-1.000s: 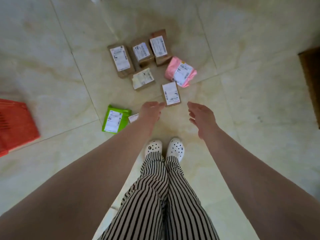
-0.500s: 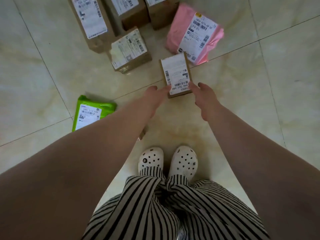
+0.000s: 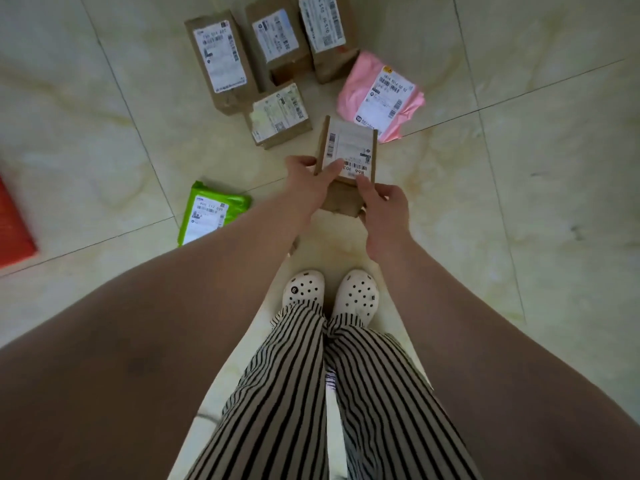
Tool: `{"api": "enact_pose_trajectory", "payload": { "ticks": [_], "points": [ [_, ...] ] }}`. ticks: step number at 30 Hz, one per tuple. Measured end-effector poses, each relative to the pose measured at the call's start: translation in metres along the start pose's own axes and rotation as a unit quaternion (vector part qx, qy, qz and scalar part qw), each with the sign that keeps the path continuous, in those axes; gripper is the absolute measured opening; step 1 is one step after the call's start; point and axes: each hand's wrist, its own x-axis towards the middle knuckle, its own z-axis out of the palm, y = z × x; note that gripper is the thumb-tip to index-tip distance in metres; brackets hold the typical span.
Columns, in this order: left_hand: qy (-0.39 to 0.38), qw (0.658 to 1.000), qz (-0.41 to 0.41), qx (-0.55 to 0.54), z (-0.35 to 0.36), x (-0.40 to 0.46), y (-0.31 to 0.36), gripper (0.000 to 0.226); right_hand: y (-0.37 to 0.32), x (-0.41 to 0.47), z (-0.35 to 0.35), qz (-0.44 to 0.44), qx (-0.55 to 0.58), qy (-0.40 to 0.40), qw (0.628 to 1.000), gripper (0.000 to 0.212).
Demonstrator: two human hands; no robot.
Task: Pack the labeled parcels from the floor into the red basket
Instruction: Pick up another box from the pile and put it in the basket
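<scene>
Pale marbled floor tiles (image 3: 519, 202) — glossy, crossed by thin dark grout lines.

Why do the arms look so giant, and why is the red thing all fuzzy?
Head view: the wide-angle lens swells whatever is near the camera, so the forearms balloon while the left hand and right hand look small; the red basket smears at the frame's edge; floor tile lines bow; lighting is soft and dim.

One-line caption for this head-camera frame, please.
Both hands, left and right, hold a small labeled brown parcel above the tiled floor, six parcels beyond, red basket at left.
</scene>
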Motion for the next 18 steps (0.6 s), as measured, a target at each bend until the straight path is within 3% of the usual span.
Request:
{"api": "enact_pose_trajectory", "payload": {
  "ticks": [6,12,14,18],
  "points": [
    [-0.032,0.993,-0.018,-0.113,-0.073,-0.089,0.025,0.071,-0.040,-0.095,-0.012,0.004,0.005,-0.080,0.997,0.055],
    [-0.174,0.985,-0.010,-0.005,-0.154,-0.152,0.045,0.051,-0.094,-0.136,-0.027,-0.044,-0.179,-0.158,0.970,0.087],
    [-0.205,0.978,0.032,0.020,-0.199,-0.185,0.034,0.049,-0.101,-0.174,-0.013,-0.056,-0.263,-0.260,0.927,0.076],
    [-0.280,0.954,0.054,0.096,-0.235,-0.210,0.023,0.051,-0.101,-0.210,-0.003,0.016,-0.326,-0.392,0.860,0.045]
  ]
}}
